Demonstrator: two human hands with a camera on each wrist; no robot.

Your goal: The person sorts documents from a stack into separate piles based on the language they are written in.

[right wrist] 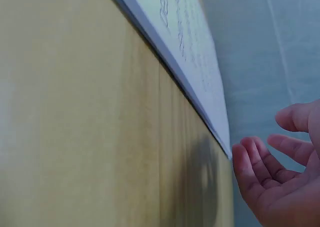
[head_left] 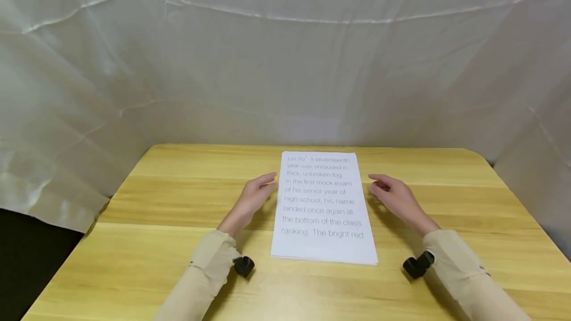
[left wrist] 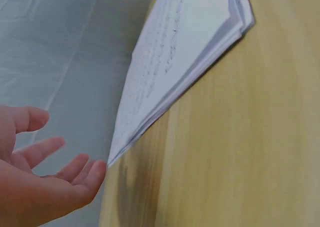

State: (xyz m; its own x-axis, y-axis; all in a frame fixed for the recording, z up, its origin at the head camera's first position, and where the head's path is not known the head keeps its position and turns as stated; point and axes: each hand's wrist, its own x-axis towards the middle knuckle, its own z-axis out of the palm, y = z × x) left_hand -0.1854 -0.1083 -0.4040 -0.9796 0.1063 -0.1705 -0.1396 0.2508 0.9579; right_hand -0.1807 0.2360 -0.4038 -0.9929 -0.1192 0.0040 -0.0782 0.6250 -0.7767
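"How are the hands?"

"I see the left hand loosely open by the left edge of the paper stack; whether it touches, I can't tell. The right hand, also relaxed and open, is just beside the right edge."

"Anything obscured?"

"In both wrist views I get the stack cut off, its print blurred. Sleeves, a black device at each wrist, leave the head view's bottom. The stack lies on the wooden table, pale cloth behind."

Paper stack, top line "Lin Yu's seventeenth"
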